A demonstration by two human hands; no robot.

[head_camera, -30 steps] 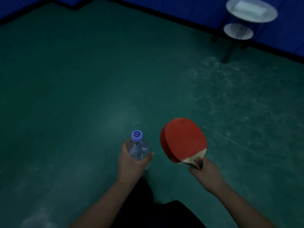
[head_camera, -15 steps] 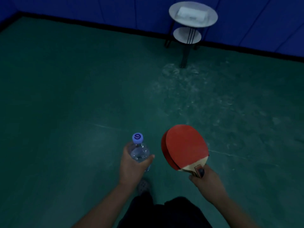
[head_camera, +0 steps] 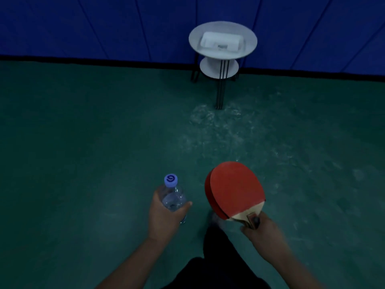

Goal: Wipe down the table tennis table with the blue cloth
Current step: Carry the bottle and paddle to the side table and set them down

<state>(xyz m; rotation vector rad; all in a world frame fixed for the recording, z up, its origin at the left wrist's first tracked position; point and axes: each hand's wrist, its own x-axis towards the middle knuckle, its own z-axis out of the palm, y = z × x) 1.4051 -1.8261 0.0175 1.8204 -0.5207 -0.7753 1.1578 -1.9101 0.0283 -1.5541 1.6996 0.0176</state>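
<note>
My left hand (head_camera: 164, 217) is wrapped around a clear water bottle (head_camera: 174, 197) with a blue cap, held upright over the green floor. My right hand (head_camera: 260, 230) grips the handles of two red table tennis paddles (head_camera: 233, 189) stacked together, blades pointing up and forward. No table tennis table and no blue cloth are in view.
A small round white side table (head_camera: 248, 34) with a lower shelf stands ahead against the blue wall (head_camera: 104, 24); a white box (head_camera: 221, 42) lies on its top. The green floor (head_camera: 83, 132) is scuffed around its legs. My dark trouser leg (head_camera: 216, 247) shows below.
The view has swung so the side table moved from the upper right to the upper centre and looks closer. Both hands keep their hold on the bottle and paddles.
</note>
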